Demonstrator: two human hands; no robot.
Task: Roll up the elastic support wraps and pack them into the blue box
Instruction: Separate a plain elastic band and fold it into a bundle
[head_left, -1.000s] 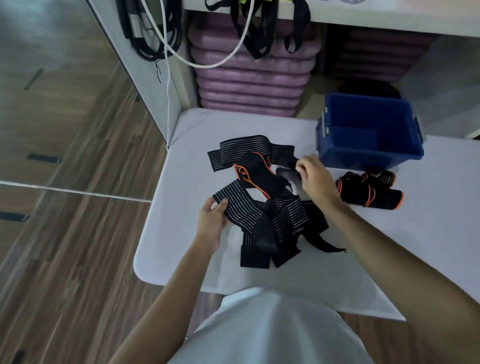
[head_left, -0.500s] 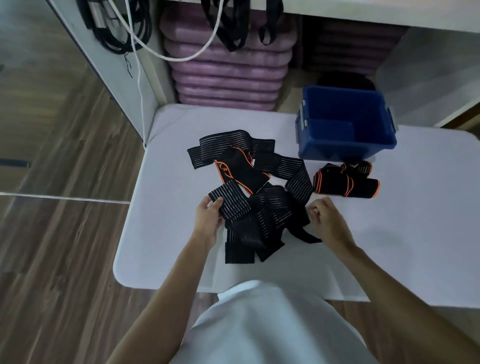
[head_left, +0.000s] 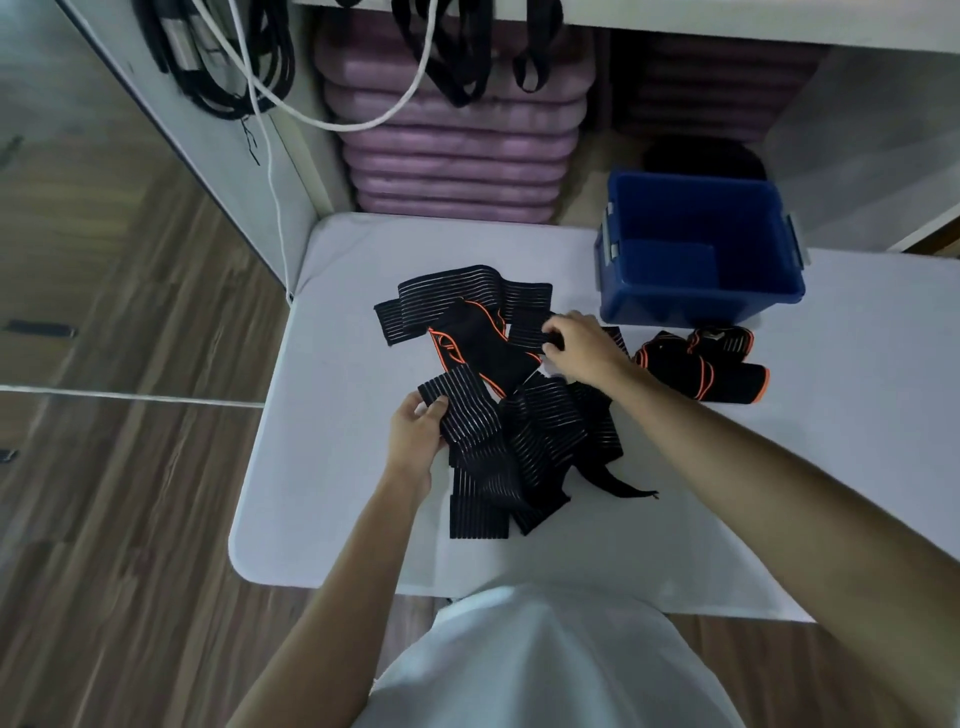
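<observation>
You are working near the start of this job, as far as the view shows. Your left hand (head_left: 415, 441) is pinching the near end of a striped black strap (head_left: 467, 415), thumb on top and fingers curled under it. Your right hand (head_left: 582, 345) is gripping another part of the loose wraps (head_left: 498, 395), its fingers curled round a dark fold at the far side of the heap. The heap is lying tangled in the middle of the white table (head_left: 332, 509), straps crossing each other and one thin tail trailing toward you.

One bundle (head_left: 701, 369) with orange edging is sitting just in front of the blue box (head_left: 696, 249), looking gathered up already but not packed. The box itself is standing at the far right of the table, and nothing is showing inside it.

So you are probably still separating one wrap from the tangle; rolling every loose strap and loading the box are all still ahead.
</observation>
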